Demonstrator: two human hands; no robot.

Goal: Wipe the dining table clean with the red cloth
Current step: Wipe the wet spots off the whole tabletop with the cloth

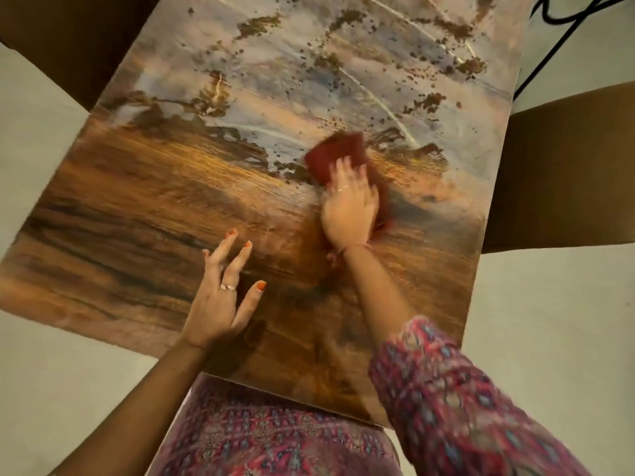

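From the head view: one red cloth, one wooden dining table, two hands. The right hand lies flat, fingers extended, pressing the cloth onto the table right of centre, at the edge of the pale smeared film. The cloth's long axis runs near to far. The left hand is open, fingers spread, holding nothing, over the near tabletop.
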